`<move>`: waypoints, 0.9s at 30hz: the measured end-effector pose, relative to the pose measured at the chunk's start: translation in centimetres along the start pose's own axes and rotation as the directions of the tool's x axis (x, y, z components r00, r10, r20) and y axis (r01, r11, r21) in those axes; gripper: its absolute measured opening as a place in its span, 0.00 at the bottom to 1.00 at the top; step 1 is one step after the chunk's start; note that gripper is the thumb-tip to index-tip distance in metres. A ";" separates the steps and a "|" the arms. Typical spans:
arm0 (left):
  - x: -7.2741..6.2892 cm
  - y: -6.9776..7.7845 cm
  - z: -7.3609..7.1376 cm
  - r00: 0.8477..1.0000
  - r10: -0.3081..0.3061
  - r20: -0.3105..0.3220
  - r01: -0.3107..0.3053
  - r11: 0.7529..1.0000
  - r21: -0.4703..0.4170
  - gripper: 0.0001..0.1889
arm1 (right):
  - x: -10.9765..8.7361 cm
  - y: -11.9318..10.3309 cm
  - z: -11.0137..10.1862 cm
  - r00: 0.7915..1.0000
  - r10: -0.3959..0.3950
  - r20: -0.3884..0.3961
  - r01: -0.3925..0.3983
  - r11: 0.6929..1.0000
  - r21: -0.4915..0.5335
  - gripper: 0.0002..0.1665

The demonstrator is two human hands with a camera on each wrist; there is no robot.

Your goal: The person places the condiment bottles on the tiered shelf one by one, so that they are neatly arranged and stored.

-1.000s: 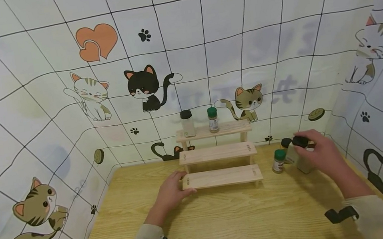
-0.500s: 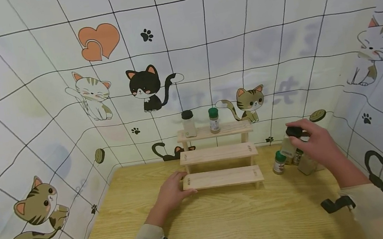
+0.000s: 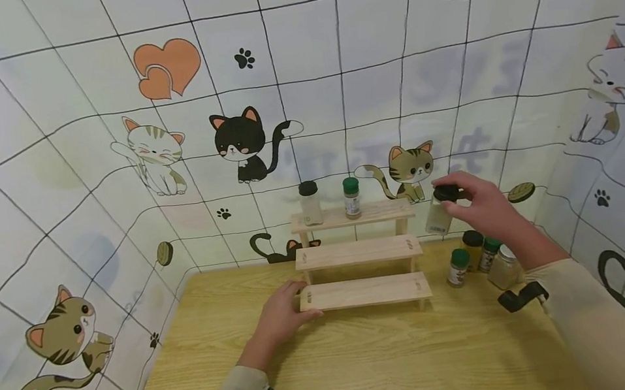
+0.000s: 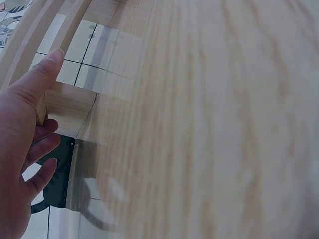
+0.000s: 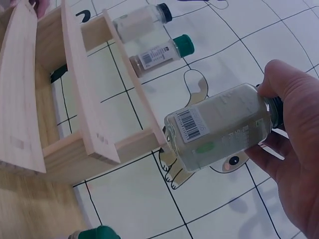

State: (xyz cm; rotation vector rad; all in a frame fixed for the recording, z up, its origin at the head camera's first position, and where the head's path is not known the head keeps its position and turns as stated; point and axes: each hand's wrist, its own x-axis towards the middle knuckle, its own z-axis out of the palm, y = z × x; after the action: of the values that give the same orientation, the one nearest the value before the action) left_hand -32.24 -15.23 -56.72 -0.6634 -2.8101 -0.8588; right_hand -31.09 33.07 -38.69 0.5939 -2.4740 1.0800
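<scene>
My right hand [image 3: 483, 209] pinches the black cap of a clear glass spice jar [image 5: 219, 129] and holds it in the air, right of the top step of a three-step wooden rack [image 3: 358, 252]. A barcode label shows on this jar in the right wrist view. With thumb and fingers, my left hand [image 3: 281, 314] grips the left end of the rack's lowest step; the left wrist view shows the thumb [image 4: 50, 62] on the wood. Up on the top step stand a black-capped jar [image 3: 310, 203] and a green-capped jar [image 3: 352, 198], side by side.
On the wooden table [image 3: 335, 363], right of the rack, several jars stand together: a green-capped jar [image 3: 458, 268], a black-capped jar [image 3: 473, 249], another green-capped jar [image 3: 489, 254] and a wider jar [image 3: 505, 268]. A cat-patterned wall covering [image 3: 313, 109] rises behind the rack.
My right hand has lifted the black-capped jar from the group on the right and carried it up and left toward the rack. My left hand keeps its grip on the lowest step.
</scene>
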 end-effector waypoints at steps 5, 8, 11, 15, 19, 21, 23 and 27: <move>0.0 -0.1 0.0 1.000 0.002 0.002 -0.002 1.000 -0.007 0.42 | 2.4 0.0 0.5 0.998 0.000 0.059 -0.002 1.000 0.026 0.27; 0.0 -0.3 0.1 1.000 0.009 -0.004 -0.009 1.000 0.007 0.43 | 3.7 -0.2 0.8 0.995 0.001 0.101 -0.005 0.999 0.049 0.27; 0.0 -0.4 0.2 1.000 0.017 -0.011 -0.017 1.000 0.017 0.44 | 4.9 -0.2 1.1 0.989 0.003 0.146 -0.012 0.998 0.066 0.28; 0.1 -0.5 0.2 1.000 0.011 -0.002 -0.011 0.999 0.030 0.44 | 6.3 -0.2 1.5 0.980 0.025 0.196 -0.042 0.996 0.078 0.29; 0.1 -0.2 0.0 1.000 0.005 0.012 -0.005 1.000 0.021 0.43 | 7.7 -0.3 2.0 0.971 0.042 0.234 -0.073 0.989 0.125 0.29; 0.0 -0.1 -0.1 1.000 0.009 0.012 -0.009 1.000 0.015 0.43 | 8.4 -0.3 2.3 0.968 0.046 0.248 -0.086 0.984 0.153 0.30; 0.0 -0.1 -0.1 1.000 0.015 0.009 -0.015 1.000 0.014 0.43 | 9.1 -0.3 2.5 0.963 0.045 0.265 -0.091 0.982 0.167 0.30; 0.1 -0.4 0.0 1.000 0.024 0.005 -0.024 0.999 0.037 0.43 | 10.2 0.0 3.0 0.955 0.038 0.294 -0.099 0.976 0.195 0.30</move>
State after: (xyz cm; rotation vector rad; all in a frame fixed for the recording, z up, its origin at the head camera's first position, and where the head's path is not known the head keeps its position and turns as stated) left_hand -32.50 -15.47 -56.91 -0.6931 -2.8088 -0.8006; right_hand -40.12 28.52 -35.57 0.7831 -2.6636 1.3796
